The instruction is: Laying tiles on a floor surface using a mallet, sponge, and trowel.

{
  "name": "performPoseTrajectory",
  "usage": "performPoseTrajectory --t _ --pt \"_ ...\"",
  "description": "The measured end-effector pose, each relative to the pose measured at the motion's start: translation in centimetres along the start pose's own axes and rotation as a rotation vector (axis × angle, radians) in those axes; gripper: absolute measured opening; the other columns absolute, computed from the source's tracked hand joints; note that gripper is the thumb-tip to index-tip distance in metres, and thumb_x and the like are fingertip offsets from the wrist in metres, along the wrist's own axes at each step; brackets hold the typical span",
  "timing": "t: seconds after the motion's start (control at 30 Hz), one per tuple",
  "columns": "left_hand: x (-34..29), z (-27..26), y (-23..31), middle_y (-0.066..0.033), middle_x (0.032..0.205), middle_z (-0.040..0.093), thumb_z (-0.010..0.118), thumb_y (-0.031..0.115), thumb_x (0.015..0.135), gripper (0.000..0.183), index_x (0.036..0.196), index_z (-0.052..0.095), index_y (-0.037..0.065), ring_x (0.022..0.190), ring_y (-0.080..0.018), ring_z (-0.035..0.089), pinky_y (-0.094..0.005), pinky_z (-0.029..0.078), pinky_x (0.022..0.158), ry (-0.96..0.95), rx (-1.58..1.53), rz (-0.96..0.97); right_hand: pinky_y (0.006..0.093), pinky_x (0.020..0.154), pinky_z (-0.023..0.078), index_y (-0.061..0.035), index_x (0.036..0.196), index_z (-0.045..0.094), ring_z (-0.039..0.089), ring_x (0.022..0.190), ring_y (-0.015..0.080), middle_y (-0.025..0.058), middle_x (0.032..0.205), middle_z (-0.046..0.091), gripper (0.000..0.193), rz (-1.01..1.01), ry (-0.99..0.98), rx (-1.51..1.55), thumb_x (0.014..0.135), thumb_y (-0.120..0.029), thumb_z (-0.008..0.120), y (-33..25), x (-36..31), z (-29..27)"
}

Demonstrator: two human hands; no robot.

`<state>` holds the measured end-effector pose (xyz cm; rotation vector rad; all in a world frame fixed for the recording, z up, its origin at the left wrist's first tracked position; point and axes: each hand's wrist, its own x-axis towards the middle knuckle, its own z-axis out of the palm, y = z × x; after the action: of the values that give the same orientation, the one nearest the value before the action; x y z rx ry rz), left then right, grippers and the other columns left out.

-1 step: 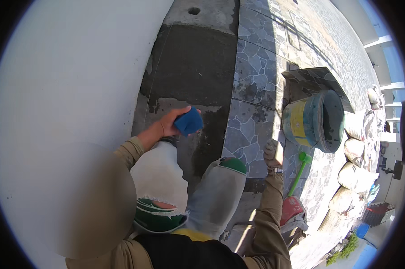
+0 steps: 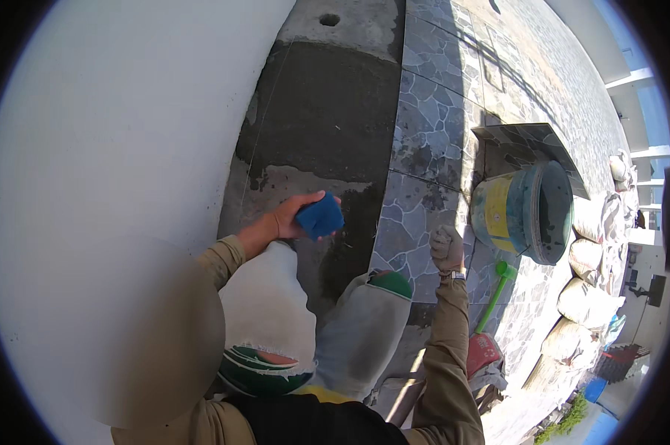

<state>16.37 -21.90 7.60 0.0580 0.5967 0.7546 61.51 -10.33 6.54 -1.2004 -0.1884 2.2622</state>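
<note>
My left hand [image 2: 290, 215] is closed around a blue sponge [image 2: 321, 215], held above the bare cement strip just ahead of my left knee. My right hand [image 2: 446, 249], greyish on its surface, is curled into a fist over the stone-patterned tiles [image 2: 416, 200]. Nothing shows in that fist; whether it touches the tile I cannot tell. To its right, a blue-green bucket [image 2: 519, 211] with a yellow label lies tipped on its side or appears so through the lens. A green-handled mallet [image 2: 498, 289] is close to my right wrist.
A white wall [image 2: 149, 111] runs along the left. Dark damp mortar [image 2: 320, 111] lies ahead, crossed by a thin string. A loose tile [image 2: 531, 152] leans behind the bucket. Filled sacks [image 2: 583, 300] line the right, and a red container [image 2: 483, 352] stands by my right forearm.
My right fist has shifted slightly forward and away from the bucket, and turned a little. The sponge stays in my left hand. The whole view has shifted slightly.
</note>
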Motion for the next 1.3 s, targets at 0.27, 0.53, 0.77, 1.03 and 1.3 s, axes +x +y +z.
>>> performPoseTrajectory --t 0.27,0.53,0.77,1.03,1.3 --pt "1.1 -5.6 -2.6 -0.0143 0.130 0.060 0.059 0.051 0.096 0.056 0.139 0.051 0.017 0.106 -0.0316 0.065 -0.0397 0.055 0.073 -0.202 -0.090 -0.110 0.0293 0.053 0.050 -0.0054 0.095 0.068 0.063 0.065 0.0135 0.0041 0.083 0.068 0.017 0.295 -0.191 -0.919 0.096 -0.021 0.060 5.3 26.3 23.4" --pt "0.4 -6.7 -1.5 -0.0115 0.124 0.062 0.062 0.051 0.095 0.056 0.139 0.051 0.017 0.102 -0.0292 0.066 -0.0376 0.055 0.071 -0.097 -0.130 -0.117 0.0394 0.071 0.058 -0.0003 0.114 0.066 0.068 0.080 0.0234 0.0089 0.096 0.071 0.023 -0.355 -0.079 -0.336 0.098 -0.017 0.060 8.0 41.0 35.9" --pt "-0.1 -7.2 -0.5 -0.0121 0.119 0.063 0.061 0.050 0.095 0.055 0.137 0.052 0.016 0.097 -0.0277 0.067 -0.0363 0.055 0.066 -0.082 -0.065 -0.055 0.0351 0.055 0.054 0.0011 0.108 0.069 0.067 0.074 0.0191 0.0094 0.091 0.070 0.023 0.012 -0.215 -1.064 0.096 -0.016 0.060 7.6 36.1 32.5" --pt "-0.1 -7.3 0.6 -0.0130 0.124 0.062 0.058 0.049 0.097 0.052 0.136 0.052 0.015 0.099 -0.0284 0.067 -0.0362 0.055 0.067 -0.068 -0.017 -0.053 0.0332 0.058 0.056 0.0052 0.111 0.069 0.067 0.084 0.0212 0.0102 0.098 0.069 0.028 -0.110 -0.275 -0.925 0.093 -0.015 0.063 14.3 37.0 36.8" --pt "-0.9 -8.2 2.5 -0.0170 0.130 0.061 0.058 0.046 0.097 0.051 0.136 0.052 0.013 0.103 -0.0327 0.066 -0.0380 0.056 0.069 -0.013 -0.128 0.052 0.0380 0.071 0.059 0.0034 0.105 0.065 0.069 0.085 0.0239 0.0089 0.093 0.067 0.020 -0.334 -0.377 -0.863 0.097 -0.014 0.059 8.0 44.9 41.5"
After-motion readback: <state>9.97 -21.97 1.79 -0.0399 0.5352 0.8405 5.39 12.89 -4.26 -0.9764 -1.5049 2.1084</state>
